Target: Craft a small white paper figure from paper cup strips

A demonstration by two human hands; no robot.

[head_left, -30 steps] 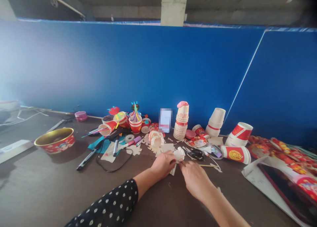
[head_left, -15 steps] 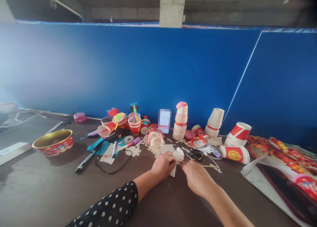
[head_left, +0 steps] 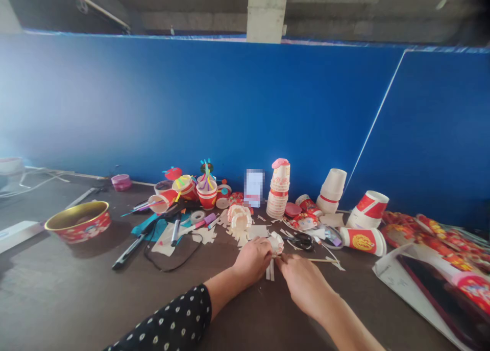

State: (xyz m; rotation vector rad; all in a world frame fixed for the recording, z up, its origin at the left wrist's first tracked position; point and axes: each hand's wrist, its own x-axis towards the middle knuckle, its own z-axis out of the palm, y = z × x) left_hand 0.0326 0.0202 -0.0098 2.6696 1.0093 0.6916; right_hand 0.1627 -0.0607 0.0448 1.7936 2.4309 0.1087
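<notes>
A small white paper cup (head_left: 276, 242) with its side cut into curled strips is held in front of me by my left hand (head_left: 252, 259), whose fingers are closed on its left side. My right hand (head_left: 302, 279) is pinched close against the cup's lower right. A thin wooden stick (head_left: 323, 260) emerges to the right from behind my right fingers, which appear to grip it; its near end at the cup is mostly hidden. Cut paper strips (head_left: 270, 270) lie just below the cup. Behind the left hand stands another cut cup with curled strips (head_left: 241, 219).
Scissors (head_left: 304, 240) lie behind my right hand. A stack of paper cups (head_left: 278, 190) stands at the back, with red-and-white cups (head_left: 362, 240) to the right. At left are a marker (head_left: 176, 232), a tape roll (head_left: 198, 217) and a gold-lined bowl (head_left: 80, 229). A dark phone (head_left: 432, 295) lies front right.
Both hands stay together at the cup, with only slight finger movement. The cup has tipped a little, showing more of its open side. The view has shifted slightly.
</notes>
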